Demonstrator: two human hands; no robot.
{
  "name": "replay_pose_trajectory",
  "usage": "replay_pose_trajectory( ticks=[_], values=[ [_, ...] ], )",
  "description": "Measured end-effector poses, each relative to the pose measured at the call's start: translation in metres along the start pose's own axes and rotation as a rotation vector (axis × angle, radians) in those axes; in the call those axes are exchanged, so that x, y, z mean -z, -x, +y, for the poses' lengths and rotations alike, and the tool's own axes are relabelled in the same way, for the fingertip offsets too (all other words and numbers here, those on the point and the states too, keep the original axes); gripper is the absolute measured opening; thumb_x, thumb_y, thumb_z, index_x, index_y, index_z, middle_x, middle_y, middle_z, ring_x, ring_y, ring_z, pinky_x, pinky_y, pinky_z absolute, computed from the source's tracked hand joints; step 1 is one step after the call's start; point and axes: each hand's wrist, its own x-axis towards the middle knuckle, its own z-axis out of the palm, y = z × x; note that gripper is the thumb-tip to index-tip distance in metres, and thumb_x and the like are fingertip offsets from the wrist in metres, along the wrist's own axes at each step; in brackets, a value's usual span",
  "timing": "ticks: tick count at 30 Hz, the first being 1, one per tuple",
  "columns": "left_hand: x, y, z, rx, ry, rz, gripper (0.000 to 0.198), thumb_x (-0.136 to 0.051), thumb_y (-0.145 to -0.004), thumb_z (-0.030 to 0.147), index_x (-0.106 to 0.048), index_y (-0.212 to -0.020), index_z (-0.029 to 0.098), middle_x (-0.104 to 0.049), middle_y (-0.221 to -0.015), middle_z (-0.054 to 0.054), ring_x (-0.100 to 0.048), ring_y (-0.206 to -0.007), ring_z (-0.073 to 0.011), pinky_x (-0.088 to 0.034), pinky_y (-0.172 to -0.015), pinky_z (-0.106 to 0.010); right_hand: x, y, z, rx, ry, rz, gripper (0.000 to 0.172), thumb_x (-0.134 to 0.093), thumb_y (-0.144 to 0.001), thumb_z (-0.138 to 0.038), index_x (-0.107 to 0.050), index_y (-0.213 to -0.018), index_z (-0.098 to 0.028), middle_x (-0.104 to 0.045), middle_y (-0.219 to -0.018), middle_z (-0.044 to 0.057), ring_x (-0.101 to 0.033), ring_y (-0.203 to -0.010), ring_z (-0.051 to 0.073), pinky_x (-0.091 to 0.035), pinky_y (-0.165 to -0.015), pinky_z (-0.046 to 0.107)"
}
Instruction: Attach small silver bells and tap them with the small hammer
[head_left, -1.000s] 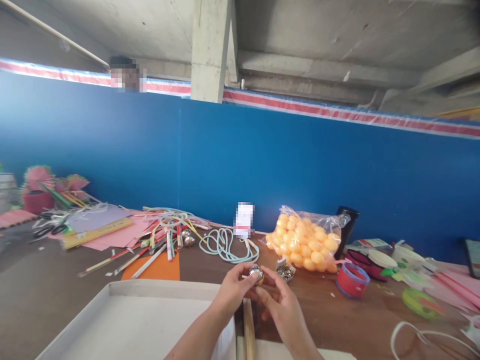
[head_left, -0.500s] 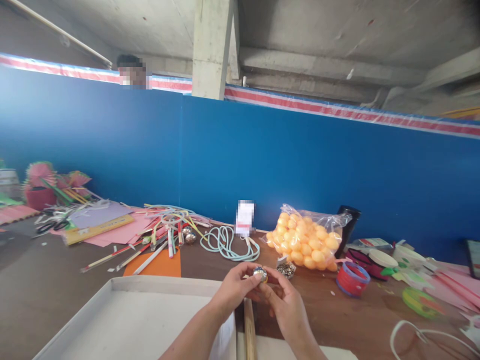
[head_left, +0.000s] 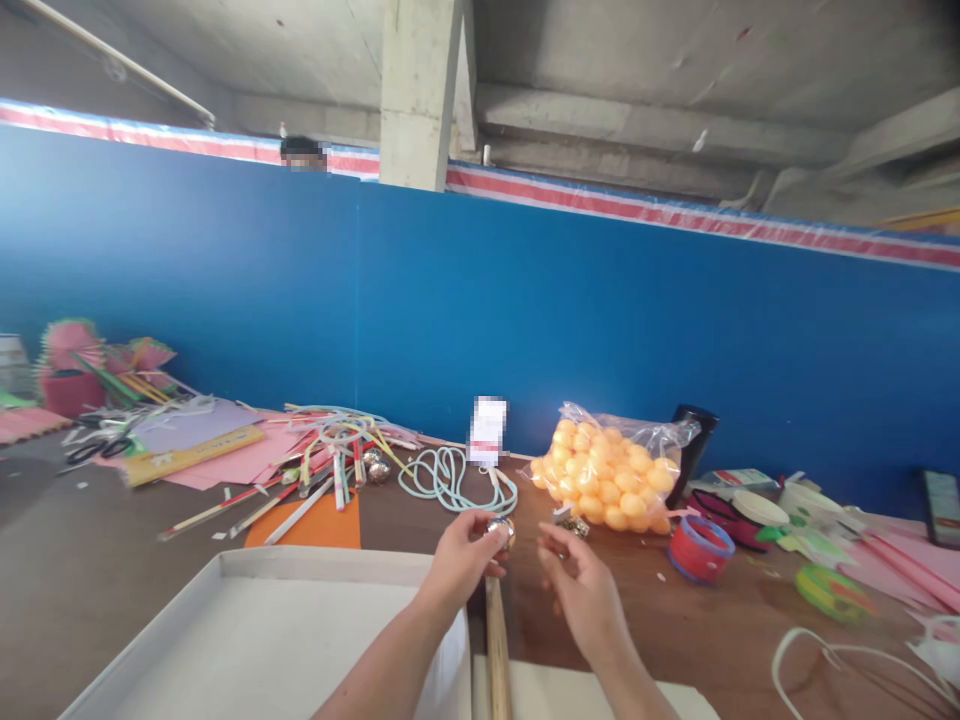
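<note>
My left hand [head_left: 466, 552] grips a small shiny silver ball [head_left: 501, 533] between thumb and fingers, above the far end of a wooden stick [head_left: 496, 640]. To its right, my right hand [head_left: 577, 575] is apart from the ball, its fingers loosely curled with a gap between thumb and forefinger. I see nothing held in it. Just beyond its fingertips lies a small clear pack of metallic pieces [head_left: 576, 527], partly hidden by the hand.
A white tray [head_left: 315, 565] lies at front left. Behind are pale blue cord [head_left: 439, 485], more silver balls [head_left: 379, 470], coloured paper and sticks. A bag of orange balls [head_left: 607, 475], a red ribbon roll [head_left: 700, 548] and a white cable [head_left: 825, 650] lie right. A blue partition [head_left: 525, 300] stands behind.
My hands have moved apart. The right hand has let go of the silver ball and drawn back to the right; the left hand keeps it, shifted slightly left.
</note>
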Motion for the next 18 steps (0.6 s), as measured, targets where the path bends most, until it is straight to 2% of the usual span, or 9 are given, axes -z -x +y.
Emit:
replay_pose_trajectory(
  ticks=[3, 6, 9, 12, 18],
  values=[
    [0.002, -0.004, -0.002, 0.014, 0.025, 0.090, 0.038, -0.066, -0.064, 0.042, -0.058, -0.086, 0.013, -0.059, -0.078, -0.006, -0.059, -0.063, -0.0144, -0.052, -0.052, -0.026, 0.025, -0.020, 0.010, 0.021, 0.137, 0.203, 0.043, -0.056, -0.071, -0.046, -0.062, -0.100, -0.015, -0.069, -0.084, 0.007, -0.058, -0.053, 0.017, -0.041, -0.040, 0.024],
    [0.003, -0.006, -0.004, 0.015, 0.039, 0.123, 0.039, -0.067, -0.063, 0.043, -0.058, -0.086, 0.013, -0.060, -0.077, -0.006, -0.060, -0.062, -0.0144, -0.051, -0.050, -0.024, 0.046, -0.038, 0.022, 0.036, 0.301, 0.318, 0.040, -0.053, -0.072, -0.044, -0.065, -0.095, -0.014, -0.070, -0.079, 0.009, -0.060, -0.056, 0.020, -0.046, -0.051, 0.028],
    [0.003, -0.004, -0.004, 0.017, 0.031, 0.124, 0.039, -0.067, -0.062, 0.043, -0.058, -0.085, 0.014, -0.061, -0.079, -0.006, -0.060, -0.062, -0.0142, -0.050, -0.049, -0.024, 0.051, -0.049, 0.032, 0.083, 0.466, 0.313, 0.037, -0.048, -0.074, -0.043, -0.066, -0.091, -0.015, -0.070, -0.088, 0.010, -0.063, -0.076, 0.024, -0.047, -0.067, 0.030],
    [0.002, -0.003, -0.004, 0.007, 0.024, 0.121, 0.038, -0.067, -0.062, 0.044, -0.059, -0.085, 0.014, -0.061, -0.079, -0.006, -0.060, -0.061, -0.0135, -0.050, -0.048, -0.023, 0.045, -0.055, 0.038, 0.097, 0.522, 0.259, 0.035, -0.047, -0.075, -0.043, -0.066, -0.091, -0.017, -0.068, -0.095, 0.009, -0.061, -0.087, 0.023, -0.044, -0.076, 0.029],
    [0.002, -0.005, -0.006, -0.005, 0.015, 0.111, 0.037, -0.067, -0.062, 0.044, -0.060, -0.083, 0.014, -0.060, -0.078, -0.006, -0.058, -0.059, -0.0126, -0.048, -0.046, -0.022, 0.034, -0.063, 0.041, 0.053, 0.655, 0.184, 0.031, -0.050, -0.072, -0.045, -0.067, -0.084, -0.023, -0.066, -0.086, 0.006, -0.061, -0.079, 0.022, -0.042, -0.067, 0.029]
  ],
)
